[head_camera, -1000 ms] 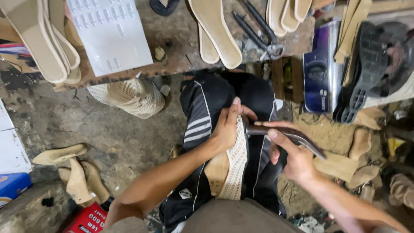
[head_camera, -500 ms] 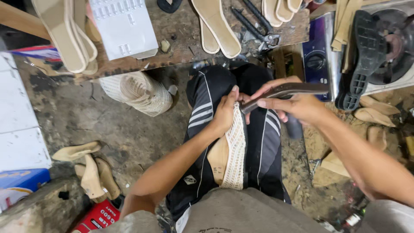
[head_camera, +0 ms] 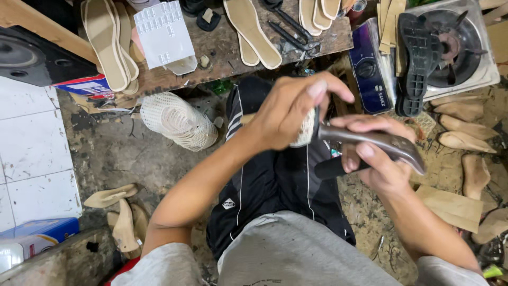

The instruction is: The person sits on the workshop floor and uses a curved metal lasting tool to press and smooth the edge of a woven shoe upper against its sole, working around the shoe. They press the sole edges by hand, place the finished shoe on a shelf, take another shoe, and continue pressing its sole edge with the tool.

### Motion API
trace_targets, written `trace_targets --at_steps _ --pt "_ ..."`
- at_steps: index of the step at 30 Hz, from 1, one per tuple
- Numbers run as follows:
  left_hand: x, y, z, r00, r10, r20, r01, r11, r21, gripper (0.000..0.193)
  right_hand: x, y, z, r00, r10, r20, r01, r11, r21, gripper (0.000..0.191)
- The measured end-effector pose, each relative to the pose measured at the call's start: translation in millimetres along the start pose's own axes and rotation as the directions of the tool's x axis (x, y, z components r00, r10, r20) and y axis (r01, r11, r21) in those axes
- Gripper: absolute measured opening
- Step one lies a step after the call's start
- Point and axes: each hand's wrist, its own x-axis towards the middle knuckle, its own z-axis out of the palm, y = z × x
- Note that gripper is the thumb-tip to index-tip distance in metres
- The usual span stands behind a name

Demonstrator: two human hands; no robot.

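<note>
The person's left hand (head_camera: 288,114) is closed in a firm grip around a cream woven shoe upper (head_camera: 306,130), which is raised above the lap and mostly hidden behind the fingers. The right hand (head_camera: 373,159) is clenched around the dark handles of a grey metal pincer tool (head_camera: 370,140); the tool's nose meets the edge of the woven upper just beside the left fingers.

Below both hands lie the person's legs in black track trousers with white side stripes (head_camera: 275,180), and a grey shirt fills the bottom of the view.

Farther out, a second cream woven upper (head_camera: 177,121) rests on the dirty concrete floor to the left. A worn wooden counter (head_camera: 211,47) runs across the top, carrying tan flat insoles (head_camera: 254,32), a white plastic tray (head_camera: 161,34) and dark metal hand tools (head_camera: 293,29). To the right, a black rubber outsole (head_camera: 415,63) lies across a small gas stove (head_camera: 455,47), with pale wooden shoe lasts (head_camera: 465,140) on the floor nearby.
</note>
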Motion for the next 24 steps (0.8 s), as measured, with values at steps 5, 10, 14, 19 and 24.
trace_targets --at_steps 5,10,14,19,24 --pt "6 -6 25 0.978 -0.177 -0.113 0.162 0.978 -0.13 0.062 -23 21 3 0.986 -0.004 -0.169 0.038 0.98 0.195 0.034" --pt "-1 -7 43 0.969 -0.208 -0.13 0.206 0.978 -0.031 0.063 -61 25 23 0.952 0.012 -0.306 0.056 0.975 0.213 0.034" --pt "-5 -1 53 0.962 -0.255 -0.095 0.26 0.965 0.042 0.063 -64 -3 31 0.961 -0.088 -0.263 0.051 0.988 -0.146 0.028" --pt "-17 4 60 0.978 -0.194 -0.075 0.205 0.956 0.208 0.061 -55 -52 5 0.991 -0.037 0.13 0.126 0.598 -0.791 0.019" --pt "-19 7 59 0.981 -0.175 -0.088 0.189 0.963 0.193 0.059 -60 -23 37 0.946 0.105 -0.307 -0.127 0.99 -0.055 0.022"
